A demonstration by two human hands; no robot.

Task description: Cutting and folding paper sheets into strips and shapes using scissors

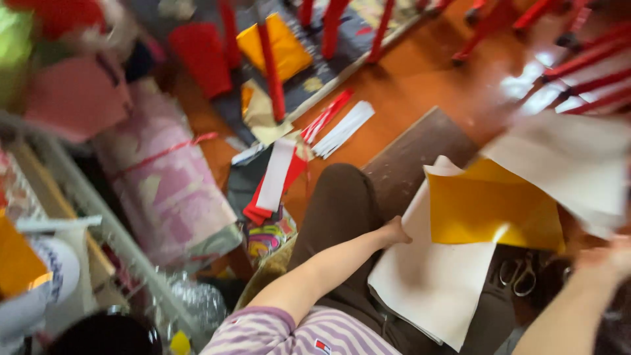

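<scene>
My left hand [395, 231] rests with curled fingers on the edge of a stack of white sheets [427, 283] lying across my lap. A yellow-orange sheet [486, 207] lies on top of the stack. My right hand [608, 258] is at the far right, blurred, raised under a large white sheet [572, 161] that hangs tilted in the air; it seems to hold that sheet. Scissors [518, 273] lie just right of the stack, below the yellow sheet.
Red and white paper strips [332, 125] and folded red-white paper [276, 177] lie on the wooden floor. Red chair legs [332, 26] stand beyond. A pink wrapped bundle [167, 177] lies at left beside a white wire rack [98, 210]. A dark board [411, 158] sits by my knee.
</scene>
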